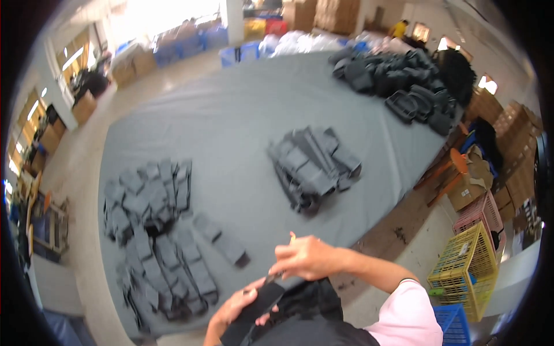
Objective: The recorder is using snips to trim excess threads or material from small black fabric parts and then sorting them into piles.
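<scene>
My left hand [235, 308] is closed on a black fabric piece [268, 296], thumb on top and fingertips showing at its near edge. More black fabric [314, 300] hangs beside it against my body. Just above the piece's far end, my right hand [306, 259] is closed in a pinch around a small slim tool [292, 235]. An orange tip sticks out above the fist and a dark narrow part shows below; the rest is hidden by my fingers. A loose dark grey strip [222, 239] lies on the table ahead of my left hand.
A wide grey-covered table [231, 115] spreads ahead. On it lie a left heap of dark strips [147, 199], a middle stack [311, 161] and a far-right pile of black pouches [404, 81]. Yellow [467, 271] and blue [453, 323] crates stand at right. A person in yellow [398, 29] is far off.
</scene>
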### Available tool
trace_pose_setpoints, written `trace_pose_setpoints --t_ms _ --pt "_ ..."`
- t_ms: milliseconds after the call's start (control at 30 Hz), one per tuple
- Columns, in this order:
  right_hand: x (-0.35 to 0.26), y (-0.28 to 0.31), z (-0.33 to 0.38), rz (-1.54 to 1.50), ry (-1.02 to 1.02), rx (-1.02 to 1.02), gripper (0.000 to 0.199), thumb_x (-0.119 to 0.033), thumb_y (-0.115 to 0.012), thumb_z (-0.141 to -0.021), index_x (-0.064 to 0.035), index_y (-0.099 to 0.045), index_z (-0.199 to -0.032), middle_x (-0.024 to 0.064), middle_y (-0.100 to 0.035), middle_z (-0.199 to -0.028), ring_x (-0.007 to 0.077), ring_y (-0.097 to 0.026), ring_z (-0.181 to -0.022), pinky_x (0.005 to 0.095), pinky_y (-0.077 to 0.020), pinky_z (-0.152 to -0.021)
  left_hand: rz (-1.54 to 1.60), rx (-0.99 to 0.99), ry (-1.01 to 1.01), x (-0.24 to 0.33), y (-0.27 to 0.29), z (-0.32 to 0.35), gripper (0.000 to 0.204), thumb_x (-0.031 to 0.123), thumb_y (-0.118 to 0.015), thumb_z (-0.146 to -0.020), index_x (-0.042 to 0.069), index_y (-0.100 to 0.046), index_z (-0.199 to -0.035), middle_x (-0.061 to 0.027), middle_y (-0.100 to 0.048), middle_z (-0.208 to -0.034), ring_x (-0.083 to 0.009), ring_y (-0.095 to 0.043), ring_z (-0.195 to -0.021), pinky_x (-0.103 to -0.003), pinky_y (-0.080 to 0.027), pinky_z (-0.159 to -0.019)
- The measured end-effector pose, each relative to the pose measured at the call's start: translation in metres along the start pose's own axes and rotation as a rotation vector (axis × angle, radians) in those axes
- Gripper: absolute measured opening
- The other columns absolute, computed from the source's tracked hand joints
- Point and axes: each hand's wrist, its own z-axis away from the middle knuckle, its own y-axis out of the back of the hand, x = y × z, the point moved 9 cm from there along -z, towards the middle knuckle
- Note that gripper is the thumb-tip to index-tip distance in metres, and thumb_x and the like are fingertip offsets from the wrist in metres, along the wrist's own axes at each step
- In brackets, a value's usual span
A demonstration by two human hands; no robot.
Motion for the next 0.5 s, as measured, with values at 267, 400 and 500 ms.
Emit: trace_pose_setpoints --t_ms 267,400,500 --pt "-0.008 0.006 0.009 -0.070 -0.013 0.015 0.020 -0.016 -0.067 -0.076 -0.0122 -0.063 -0.095 0.0040 -0.051 -0.085 0.0275 -0.056 -0.069 0.0383 -0.0439 -0.057 -0.040 0.032 0.044 -0.001 -0.013 0.007 0.058 0.037 -0.057 -0.086 0.003 -0.043 -0.131 -0.0162 -0.059 -0.095 -0.0205 -0.057 -0.067 -0.028 -0.046 -0.059" --pt "-0.007 0.012 0.009 -0.079 -0.030 0.044 0.020 -0.016 -0.066 -0.078 -0.0136 -0.063 -0.098 0.0015 -0.054 -0.085 0.0235 -0.056 -0.069 0.0344 -0.0450 -0.058 -0.183 0.154 -0.022 0.008 -0.007 0.007 0.060 0.041 -0.053 -0.087 0.006 -0.042 -0.134 -0.0109 -0.062 -0.089 -0.0147 -0.056 -0.059 -0.022 -0.043 -0.048" --pt "-0.013 0.011 0.012 -0.096 -0.021 0.051 0.023 -0.016 -0.066 -0.078 -0.0128 -0.062 -0.100 0.0023 -0.054 -0.089 0.0231 -0.057 -0.071 0.0345 -0.0453 -0.059 -0.140 0.154 -0.007 0.003 -0.003 0.007 0.060 0.040 -0.053 -0.087 0.007 -0.040 -0.135 -0.0111 -0.062 -0.090 -0.0144 -0.056 -0.059 -0.022 -0.043 -0.049"
